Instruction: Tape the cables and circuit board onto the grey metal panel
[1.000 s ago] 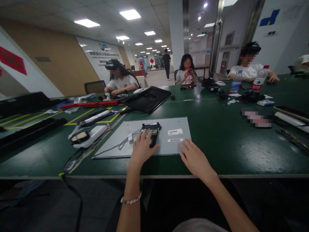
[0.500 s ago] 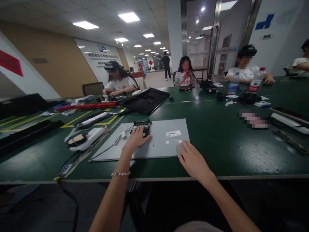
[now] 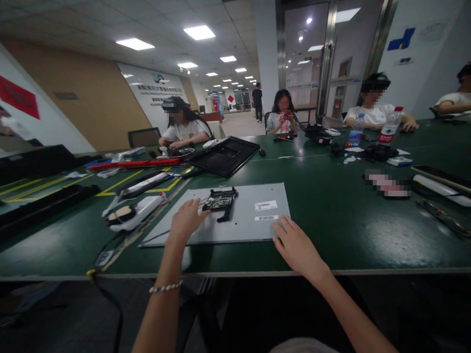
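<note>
A grey metal panel (image 3: pixel 243 220) lies flat on the green table (image 3: pixel 342 220) in front of me. A small circuit board in a black bracket (image 3: pixel 220 201) sits on its upper middle, with thin wires running left. My left hand (image 3: pixel 186 219) rests on the panel just left of the board, over the wires, fingers loosely curled; whether it pinches a wire is unclear. My right hand (image 3: pixel 296 245) lies flat on the panel's near right corner, fingers spread, holding nothing. Two white labels (image 3: pixel 266 205) are stuck near that hand.
A white part with a round speaker (image 3: pixel 128 214) lies left of the panel, and a black monitor shell (image 3: pixel 224 155) behind it. Long strips (image 3: pixel 134 161) and bars cover the left side. Bottles (image 3: pixel 389 126) stand far right. Several people sit across the table.
My left hand has slid left off the circuit board, which now shows fully. The right hand has stayed on the panel's corner. My view has shifted slightly.
</note>
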Available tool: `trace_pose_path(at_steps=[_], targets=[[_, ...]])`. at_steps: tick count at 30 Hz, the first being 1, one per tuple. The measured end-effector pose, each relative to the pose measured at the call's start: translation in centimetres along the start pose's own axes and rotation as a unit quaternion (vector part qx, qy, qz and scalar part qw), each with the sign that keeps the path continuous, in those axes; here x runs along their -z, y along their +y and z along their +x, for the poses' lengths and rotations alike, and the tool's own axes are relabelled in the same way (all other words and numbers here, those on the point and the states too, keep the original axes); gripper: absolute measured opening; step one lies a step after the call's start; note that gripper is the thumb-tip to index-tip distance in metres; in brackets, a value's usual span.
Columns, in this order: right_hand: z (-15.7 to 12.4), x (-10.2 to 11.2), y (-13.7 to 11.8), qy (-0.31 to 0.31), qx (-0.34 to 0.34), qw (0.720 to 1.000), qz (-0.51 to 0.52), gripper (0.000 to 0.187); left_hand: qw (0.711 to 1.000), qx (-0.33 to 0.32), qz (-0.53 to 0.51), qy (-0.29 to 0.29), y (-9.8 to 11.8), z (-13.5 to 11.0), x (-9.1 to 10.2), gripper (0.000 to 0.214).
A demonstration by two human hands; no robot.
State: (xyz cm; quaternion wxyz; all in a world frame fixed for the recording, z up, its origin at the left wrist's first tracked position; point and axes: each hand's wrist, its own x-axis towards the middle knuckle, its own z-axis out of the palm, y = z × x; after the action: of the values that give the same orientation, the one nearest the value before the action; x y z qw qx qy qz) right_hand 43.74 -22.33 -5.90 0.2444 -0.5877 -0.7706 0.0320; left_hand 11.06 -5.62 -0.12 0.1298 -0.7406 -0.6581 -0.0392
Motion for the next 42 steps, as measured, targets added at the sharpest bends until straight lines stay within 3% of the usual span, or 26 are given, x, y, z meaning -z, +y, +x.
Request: trace_pose_path(at_steps=[4, 8, 11, 15, 19, 22, 26, 30, 35, 42], targets=[[0.0, -0.2, 0.1, 0.005, 0.007, 1.000, -0.008, 0.047, 0.997, 0.035, 0.016, -0.060, -1.5, 0.5, -0.6, 0.040], [0.0, -0.1, 0.0, 0.002, 0.010, 1.000, -0.013, 0.047, 0.998, 0.060, 0.013, -0.035, -2.2, 1.2, -0.7, 0.041], [-0.1, 0.0, 0.0, 0.000, 0.007, 1.000, -0.014, 0.047, 0.998, 0.065, 0.009, 0.008, -2.2, 2.0, 0.3, 0.042], [-0.1, -0.2, -0.1, -0.001, 0.003, 1.000, -0.016, 0.048, 0.994, 0.071, -0.006, 0.086, -0.1, 4.1, 2.1, 0.046], [-0.1, -0.2, 0.0, -0.006, 0.002, 1.000, -0.012, 0.048, 0.991, 0.038, -0.038, 0.119, 3.4, 7.7, 2.6, 0.048], [-0.1, -0.1, 0.0, -0.008, 0.000, 1.000, 0.000, 0.049, 0.996, 0.051, -0.041, 0.058, 5.1, 10.4, 1.7, 0.048], [-0.1, -0.3, 0.0, -0.012, -0.002, 1.000, 0.008, 0.048, 0.996, 0.077, -0.046, -0.023, 5.3, 12.0, -0.3, 0.039], [0.0, -0.4, -0.2, -0.008, -0.003, 1.000, 0.004, 0.048, 0.996, 0.068, -0.047, -0.021, 4.6, 11.7, -1.8, 0.039], [-0.2, -0.3, -0.1, -0.003, 0.003, 1.000, 0.001, 0.047, 0.999, -0.005, -0.050, 0.011, 4.8, 11.2, -2.6, 0.043], [-0.1, -0.1, 0.1, -0.014, 0.002, 1.000, -0.001, 0.049, 0.995, -0.028, -0.058, -0.071, 5.1, 11.9, -3.5, 0.044]])
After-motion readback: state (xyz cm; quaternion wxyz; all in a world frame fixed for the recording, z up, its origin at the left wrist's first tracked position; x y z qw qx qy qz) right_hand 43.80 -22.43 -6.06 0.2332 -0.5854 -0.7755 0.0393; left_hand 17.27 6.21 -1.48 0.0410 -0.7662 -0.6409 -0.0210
